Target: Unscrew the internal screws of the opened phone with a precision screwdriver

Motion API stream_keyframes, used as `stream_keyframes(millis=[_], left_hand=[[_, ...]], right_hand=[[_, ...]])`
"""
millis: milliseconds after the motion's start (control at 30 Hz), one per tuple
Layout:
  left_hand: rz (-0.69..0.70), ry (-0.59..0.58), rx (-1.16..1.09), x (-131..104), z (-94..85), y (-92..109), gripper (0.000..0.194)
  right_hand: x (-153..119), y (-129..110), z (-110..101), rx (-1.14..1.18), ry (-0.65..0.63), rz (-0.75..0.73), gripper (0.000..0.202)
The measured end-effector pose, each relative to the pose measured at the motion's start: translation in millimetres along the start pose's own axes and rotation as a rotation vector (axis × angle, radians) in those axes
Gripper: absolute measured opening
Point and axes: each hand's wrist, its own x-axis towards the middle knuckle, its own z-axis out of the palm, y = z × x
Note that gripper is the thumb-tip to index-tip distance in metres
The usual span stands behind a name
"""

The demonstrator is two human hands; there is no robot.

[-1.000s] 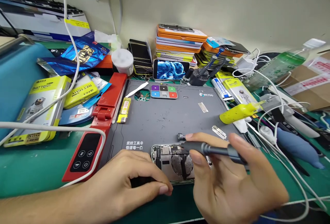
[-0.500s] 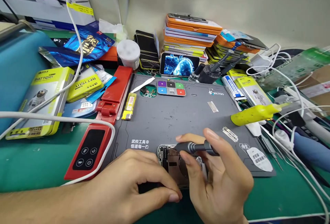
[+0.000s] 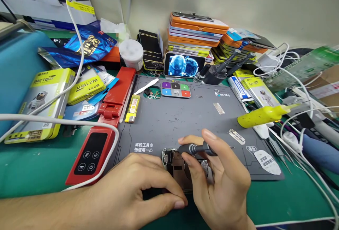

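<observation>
Nearest the viewer, the left hand is resting over the left end of an opened smartphone, its thumb and index fingertips meeting at the near edge; whether they are pinching that edge cannot be told. The right hand is clamping a dark precision screwdriver between thumb and index finger, above the far side of the phone; the working tip is staying hidden. The phone is lying interior upward between both hands, at the near border of a grey work mat.

Relative to one second earlier, the hands are standing closer together and the screwdriver is presenting a shorter profile; over the last half second, only slight movement is appearing. By judgement, the handling is settling on the phone's far side, with the left hand probably serving as a steady.

Farther out, a double-edged razor blade is lying beyond the right hand, a red touch-panel device is standing left of the mat, and a yellow squeeze bottle is crossing its right border. A battery cell is occupying the left border. Farthest back, a propped phone is displaying blue shapes before stacked orange cases.
</observation>
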Motion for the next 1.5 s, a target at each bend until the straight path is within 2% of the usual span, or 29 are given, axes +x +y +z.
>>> stream_keyframes(millis=[500,800,1267,1500], left_hand=[[0.005,0.003,0.017,2.5,-2.0,1.2,0.011],[0.014,-0.003,0.024,1.9,-1.8,2.2,0.013],[0.011,-0.026,0.018,1.4,-2.9,1.1,0.014],[0.029,-0.009,0.034,2.9,-2.4,1.2,0.014]], right_hand=[[1.1,1.0,2.6,0.062,-0.025,0.022,0.077],[1.8,-1.0,0.3,0.06,0.002,0.028,0.076],[3.9,-0.6,-3.2,0.05,-0.056,0.0,0.082],[5.7,-7.3,-5.6,0.019,0.031,0.037,0.076]])
